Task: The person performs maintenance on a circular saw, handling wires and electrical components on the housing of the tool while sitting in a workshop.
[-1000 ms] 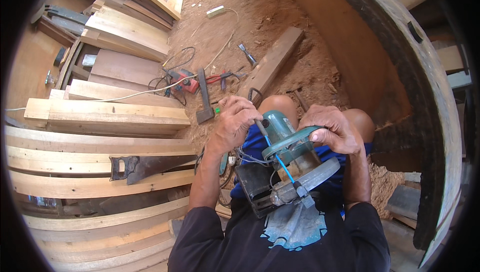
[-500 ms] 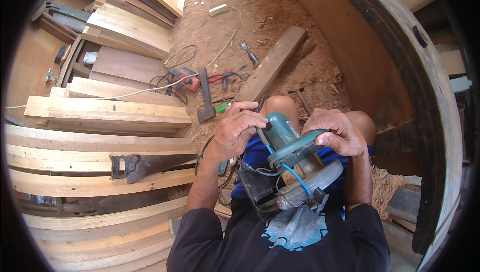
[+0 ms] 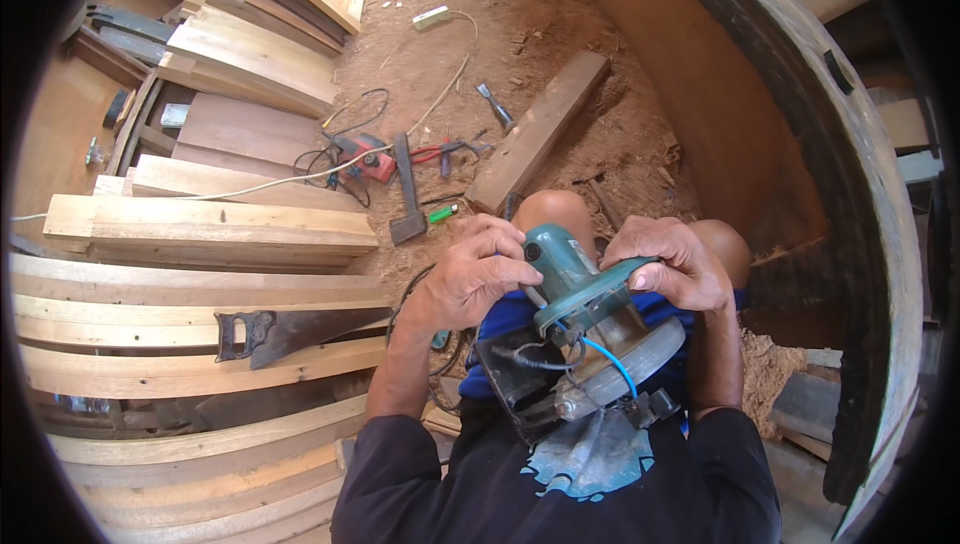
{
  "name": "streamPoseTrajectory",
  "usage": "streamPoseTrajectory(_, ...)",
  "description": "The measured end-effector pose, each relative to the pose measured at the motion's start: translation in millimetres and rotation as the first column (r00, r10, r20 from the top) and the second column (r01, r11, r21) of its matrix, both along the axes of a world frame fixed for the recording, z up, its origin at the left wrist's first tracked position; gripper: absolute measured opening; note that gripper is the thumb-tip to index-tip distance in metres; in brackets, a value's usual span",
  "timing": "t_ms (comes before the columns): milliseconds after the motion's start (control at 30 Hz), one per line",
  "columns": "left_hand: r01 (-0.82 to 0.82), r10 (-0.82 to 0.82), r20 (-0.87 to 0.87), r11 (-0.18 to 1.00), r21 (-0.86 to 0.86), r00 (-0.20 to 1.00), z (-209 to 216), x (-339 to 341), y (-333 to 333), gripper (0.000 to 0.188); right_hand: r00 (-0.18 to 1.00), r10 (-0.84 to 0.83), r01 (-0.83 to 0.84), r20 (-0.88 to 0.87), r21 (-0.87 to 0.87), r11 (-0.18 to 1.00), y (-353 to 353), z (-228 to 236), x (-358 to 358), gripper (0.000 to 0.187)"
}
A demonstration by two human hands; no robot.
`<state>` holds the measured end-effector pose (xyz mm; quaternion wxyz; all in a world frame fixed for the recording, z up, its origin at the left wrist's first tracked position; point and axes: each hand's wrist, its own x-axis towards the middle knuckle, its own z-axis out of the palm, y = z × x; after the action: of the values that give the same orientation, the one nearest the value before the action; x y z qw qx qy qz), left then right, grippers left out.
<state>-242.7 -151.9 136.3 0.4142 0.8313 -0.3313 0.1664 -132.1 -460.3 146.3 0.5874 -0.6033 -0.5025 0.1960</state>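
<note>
Two hands, one teal power tool over the lap: right hand gripping its rim, left hand pinching its motor end! Beyond: one hammer, one green lighter, one handsaw.

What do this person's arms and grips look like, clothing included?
The dark sleeves are short, leaving both forearms bare. The left grip and right grip are ungloved, and no watch or bracelet shows on either wrist.

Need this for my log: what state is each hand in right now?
Left hand: fingers curled at the green power tool; grip cannot be told.
Right hand: closed on that tool's handle.
</note>
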Motion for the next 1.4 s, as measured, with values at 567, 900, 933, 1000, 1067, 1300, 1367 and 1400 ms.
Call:
streamPoseTrajectory(567,0.156,-0.212,-0.164,0.941,-0.301,0.963,5.6,-14.1,-21.3,0.015,0.982,-0.135,0.145,0.128,-0.069,0.987,-7.2,11.9,-15.0,0.038)
streamPoseTrajectory(900,0.010,-0.047,-0.178,0.979,-0.205,0.983,18.7,-27.5,-34.2,0.028,0.905,-0.327,0.346,0.272,-0.022,0.938,-19.1,71.0,-63.5,0.036)
streamPoseTrajectory(933,0.010,-0.048,-0.179,0.978,-0.208,0.983,18.3,-28.0,-33.8,0.028,0.948,-0.202,0.227,0.247,-0.074,0.971,-21.6,73.1,-65.0,0.036)
streamPoseTrajectory(1000,0.026,-0.058,-0.158,0.980,-0.195,0.986,18.3,-25.2,-33.3,0.029,0.960,-0.098,0.114,0.263,-0.045,0.992,-20.3,72.2,-60.6,0.038)
streamPoseTrajectory(1067,0.038,-0.070,-0.157,0.980,-0.195,0.985,18.4,-23.5,-32.7,0.029,0.969,0.058,-0.048,0.241,-0.049,0.998,-16.6,71.5,-57.9,0.039)
streamPoseTrajectory(1300,-0.014,-0.059,-0.244,0.958,-0.287,0.968,21.2,-30.4,-34.5,0.037,0.968,0.099,-0.074,0.229,-0.113,0.991,-2.0,61.5,-61.0,0.036)
streamPoseTrajectory(1367,-0.005,-0.066,-0.246,0.961,-0.278,0.967,22.2,-31.5,-33.5,0.040,0.975,0.043,-0.023,0.216,-0.093,0.995,-3.8,62.5,-64.4,0.033)
streamPoseTrajectory(1400,0.003,-0.072,-0.248,0.963,-0.269,0.966,23.5,-32.2,-33.0,0.043,0.980,-0.013,0.028,0.201,-0.073,0.997,-4.8,62.6,-66.0,0.029)
